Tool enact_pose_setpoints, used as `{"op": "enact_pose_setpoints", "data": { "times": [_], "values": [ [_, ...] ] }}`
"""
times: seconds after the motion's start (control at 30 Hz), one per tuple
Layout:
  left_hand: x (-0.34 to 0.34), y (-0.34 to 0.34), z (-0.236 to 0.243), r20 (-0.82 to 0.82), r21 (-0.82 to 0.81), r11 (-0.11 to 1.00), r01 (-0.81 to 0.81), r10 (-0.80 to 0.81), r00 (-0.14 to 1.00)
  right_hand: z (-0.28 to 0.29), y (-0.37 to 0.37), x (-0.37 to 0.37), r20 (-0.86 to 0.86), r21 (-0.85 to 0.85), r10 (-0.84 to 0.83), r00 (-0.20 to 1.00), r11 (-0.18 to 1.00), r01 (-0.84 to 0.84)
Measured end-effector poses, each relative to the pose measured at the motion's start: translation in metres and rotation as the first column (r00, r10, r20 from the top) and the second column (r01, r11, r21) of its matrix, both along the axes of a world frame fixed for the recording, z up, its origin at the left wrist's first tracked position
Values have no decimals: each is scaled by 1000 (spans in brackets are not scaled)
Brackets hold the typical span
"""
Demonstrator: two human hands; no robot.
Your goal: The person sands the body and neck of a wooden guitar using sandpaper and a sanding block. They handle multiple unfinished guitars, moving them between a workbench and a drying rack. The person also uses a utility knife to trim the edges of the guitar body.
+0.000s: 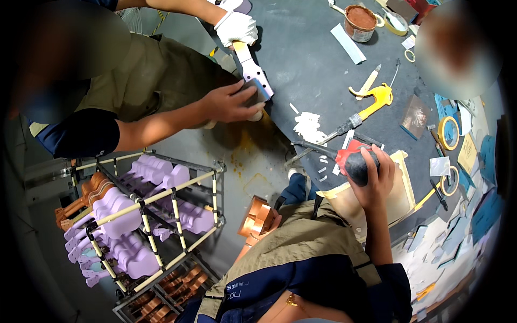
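Floor (229, 185), grey and yellow-spotted, beside a dark tabletop (301, 59).
The tabletop spreads ahead of the right grip (378, 176); a tubular rack (179, 223) holding lilac guitar bodies (134, 258) stands left of the left grip (273, 223). Behind both grips is a khaki-and-navy apron (301, 242). The left grip is closed on a copper-coloured piece (256, 212), off the tabletop; the right grip is clamped around a red-and-black tool (355, 164) near the tabletop's edge. Far ahead of it sits a labelled tub (360, 21), print too small to read; pale lettering (237, 290) marks the apron.
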State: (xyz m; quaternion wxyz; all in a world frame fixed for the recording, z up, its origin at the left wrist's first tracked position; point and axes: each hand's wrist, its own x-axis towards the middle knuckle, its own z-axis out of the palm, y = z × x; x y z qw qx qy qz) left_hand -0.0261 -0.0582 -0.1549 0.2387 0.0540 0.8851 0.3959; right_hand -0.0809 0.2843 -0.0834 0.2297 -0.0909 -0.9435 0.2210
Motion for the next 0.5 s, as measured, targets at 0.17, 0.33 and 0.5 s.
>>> {"op": "enact_pose_setpoints", "data": {
  "times": [0.17,0.33,0.5],
  "values": [
    [9,13,-2,66,6,998,-62,61,996,-3,0,-3,-40,-19,-7,999,1000,6],
    [8,14,1,109,9,996,-91,90,990,-9,0,-4,-67,0,-20,998,1000,20],
    [7,13,0,189,18,995,-96,91,978,-7,-1,-5,-72,6,-32,997,999,33]
  ]
}}
